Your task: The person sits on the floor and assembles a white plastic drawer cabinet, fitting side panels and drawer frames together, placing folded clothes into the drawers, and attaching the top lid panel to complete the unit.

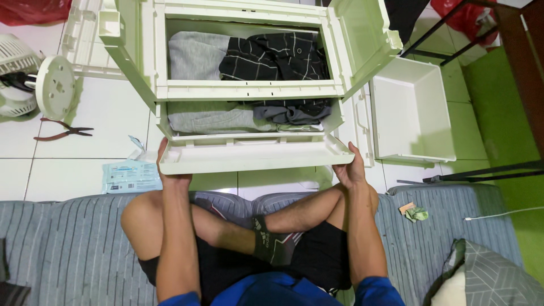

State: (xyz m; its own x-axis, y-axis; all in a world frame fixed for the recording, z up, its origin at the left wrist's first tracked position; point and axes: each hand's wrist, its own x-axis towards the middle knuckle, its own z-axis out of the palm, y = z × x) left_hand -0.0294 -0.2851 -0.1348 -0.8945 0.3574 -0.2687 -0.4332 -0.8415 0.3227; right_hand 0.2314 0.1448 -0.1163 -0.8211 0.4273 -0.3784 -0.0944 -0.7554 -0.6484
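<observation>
Left hand [170, 170] and right hand [350, 167] clamped on both ends of cream plastic fold-down door [255, 156], low on cream plastic cabinet [249, 89], folded grey and black clothes [249, 56] inside, white tiled floor [85, 130] below

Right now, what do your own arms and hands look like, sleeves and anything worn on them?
Both arms are bare from the upper arm down. Short blue sleeves show at the bottom edge of the view. The left hand and the right hand are ungloved, and no watch, ring or band is visible on either wrist or on the fingers. No markings can be seen on the arms.
</observation>
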